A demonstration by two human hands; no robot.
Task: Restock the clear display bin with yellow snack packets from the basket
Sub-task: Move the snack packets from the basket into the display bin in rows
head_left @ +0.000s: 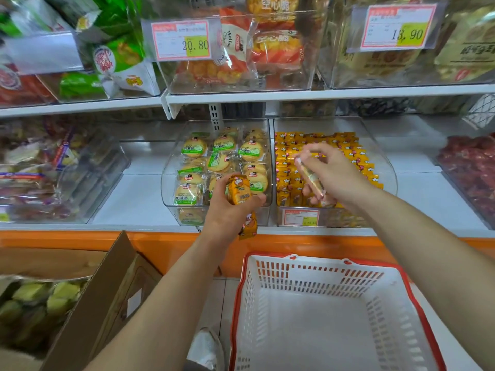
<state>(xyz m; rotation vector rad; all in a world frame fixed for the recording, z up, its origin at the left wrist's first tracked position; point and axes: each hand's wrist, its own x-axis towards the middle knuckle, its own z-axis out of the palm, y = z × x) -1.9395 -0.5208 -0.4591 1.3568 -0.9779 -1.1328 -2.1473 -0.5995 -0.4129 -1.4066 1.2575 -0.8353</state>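
The clear display bin [385, 156] on the lower shelf holds several rows of yellow snack packets [292, 167]. My right hand [337, 172] is over that bin and pinches one blurred packet [310, 178] above the rows. My left hand [230, 210] hovers at the shelf's front edge, gripping a bunch of yellow packets [239, 192], with one packet [249, 226] hanging below the fist. The white basket with a red rim [267, 269] stands on the floor below, and nothing shows inside it.
A clear bin of round green-labelled cakes [214, 162] sits just left of the yellow bin. More clear bins line the upper shelf [241, 97]. An open cardboard box [107, 290] of green packets stands at the lower left. A shoe [206, 346] is beside the basket.
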